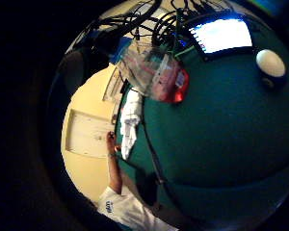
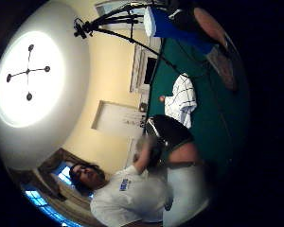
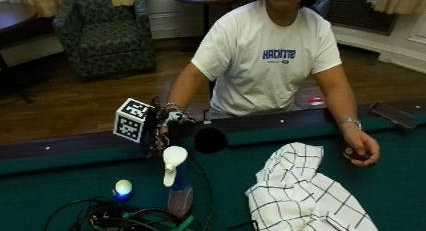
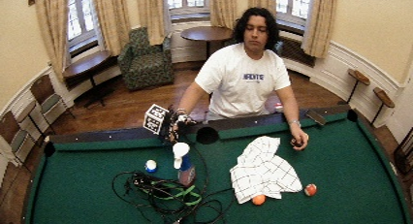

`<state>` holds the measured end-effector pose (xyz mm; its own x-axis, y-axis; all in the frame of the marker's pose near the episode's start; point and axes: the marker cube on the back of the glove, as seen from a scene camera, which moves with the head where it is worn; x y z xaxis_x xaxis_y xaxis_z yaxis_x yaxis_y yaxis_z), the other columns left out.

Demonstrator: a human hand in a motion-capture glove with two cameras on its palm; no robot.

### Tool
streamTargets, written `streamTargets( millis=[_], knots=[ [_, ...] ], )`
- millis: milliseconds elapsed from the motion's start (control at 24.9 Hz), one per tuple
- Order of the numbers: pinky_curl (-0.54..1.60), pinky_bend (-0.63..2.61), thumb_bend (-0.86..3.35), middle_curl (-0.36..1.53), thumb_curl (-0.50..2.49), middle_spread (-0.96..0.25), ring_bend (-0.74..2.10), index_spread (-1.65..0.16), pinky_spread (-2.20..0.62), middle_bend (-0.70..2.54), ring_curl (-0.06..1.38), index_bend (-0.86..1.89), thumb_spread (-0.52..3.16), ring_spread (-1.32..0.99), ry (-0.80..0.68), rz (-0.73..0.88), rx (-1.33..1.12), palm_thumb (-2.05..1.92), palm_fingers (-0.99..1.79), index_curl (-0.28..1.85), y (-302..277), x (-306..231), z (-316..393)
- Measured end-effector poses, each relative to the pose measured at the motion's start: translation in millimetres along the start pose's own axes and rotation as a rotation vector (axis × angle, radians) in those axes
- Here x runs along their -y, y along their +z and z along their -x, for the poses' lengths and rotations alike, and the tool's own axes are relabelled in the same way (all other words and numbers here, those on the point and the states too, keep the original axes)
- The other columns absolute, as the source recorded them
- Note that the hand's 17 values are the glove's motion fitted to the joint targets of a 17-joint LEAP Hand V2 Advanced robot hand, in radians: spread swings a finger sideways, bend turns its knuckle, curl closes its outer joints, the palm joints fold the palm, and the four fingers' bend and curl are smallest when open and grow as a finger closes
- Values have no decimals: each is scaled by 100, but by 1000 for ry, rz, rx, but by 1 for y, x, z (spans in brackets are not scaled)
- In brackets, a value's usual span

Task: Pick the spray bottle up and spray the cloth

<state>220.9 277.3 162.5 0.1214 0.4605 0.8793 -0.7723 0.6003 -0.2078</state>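
The green felt desk (image 4: 361,156) carries a checked cloth (image 4: 263,171) near centre, a spray bottle (image 4: 183,165) at nine o'clock of it, tangled cables (image 4: 161,195) at seven, and orange balls (image 4: 259,200) at six.

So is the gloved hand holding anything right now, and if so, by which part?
Nothing is held. The gloved right hand hangs above the table rail, apart from the spray bottle, which stands untouched on the felt.

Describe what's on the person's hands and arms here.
The right hand wears a black glove, with a bracelet at its wrist. The left hand is bare, with a silver wristband. Both arms are bare below the short sleeves of a white T-shirt with blue chest lettering.
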Motion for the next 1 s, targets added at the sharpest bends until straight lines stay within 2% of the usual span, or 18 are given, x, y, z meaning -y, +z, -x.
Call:
streamTargets(
  millis=[281,442,522,723,1003],
  knots=[
    [35,34,4,35,37,-17,46,-42,12,21,34,11,103,-15,43,-97,60,76,71,22,2,21,-9],
    [36,46,6,36,40,-18,55,-40,-3,23,35,3,103,-17,50,-165,98,84,100,18,2,29,-7],
    [38,51,6,37,41,-19,57,-38,-13,23,36,7,100,-19,52,-176,107,87,115,19,4,32,-5],
    [45,59,5,43,47,-22,60,-34,-17,33,42,18,88,-20,44,-178,116,94,128,25,6,32,-6],
    [54,71,7,53,55,-24,72,-32,-16,47,50,33,76,-23,10,-175,124,102,129,33,6,28,-6]
  ],
)
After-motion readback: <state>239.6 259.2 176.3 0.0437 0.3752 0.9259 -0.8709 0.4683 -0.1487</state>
